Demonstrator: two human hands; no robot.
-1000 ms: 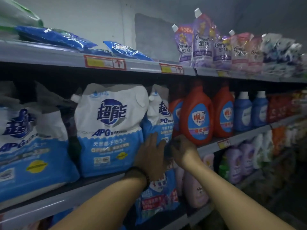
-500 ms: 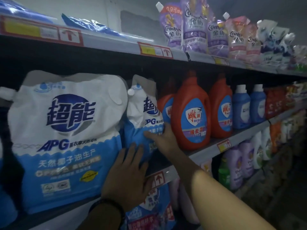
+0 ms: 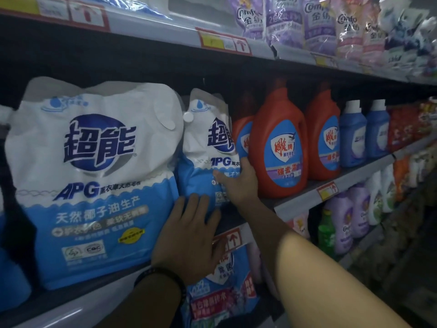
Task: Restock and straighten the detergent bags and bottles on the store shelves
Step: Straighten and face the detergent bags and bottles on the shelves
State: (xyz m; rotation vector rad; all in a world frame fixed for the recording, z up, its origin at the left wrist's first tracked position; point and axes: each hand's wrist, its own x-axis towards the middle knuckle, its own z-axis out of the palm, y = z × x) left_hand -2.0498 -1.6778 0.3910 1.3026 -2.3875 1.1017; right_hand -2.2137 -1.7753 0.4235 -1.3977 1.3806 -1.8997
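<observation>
Right hand [image 3: 236,185] now grips the right edge of the small detergent bag [image 3: 205,143]; a moment ago it only lay on the front. Left hand [image 3: 189,235], just below, presses with spread fingers. I judge the bag is almost straight.

The middle shelf [image 3: 293,205] is a grey board with a pale front rail, receding to the right into gloom; on that rail sits a red-bordered price label [image 3: 327,190] with a yellow patch and an upward arrow; above the middle shelf, the top shelf [image 3: 151,29] has the same pale rail and a second label [image 3: 222,42]; its underside lies in deep shadow; higher up shows a strip of pale wall [image 3: 203,15]; the light is dim and bluish; below the middle shelf, at far right, all is dark and blurred.
</observation>
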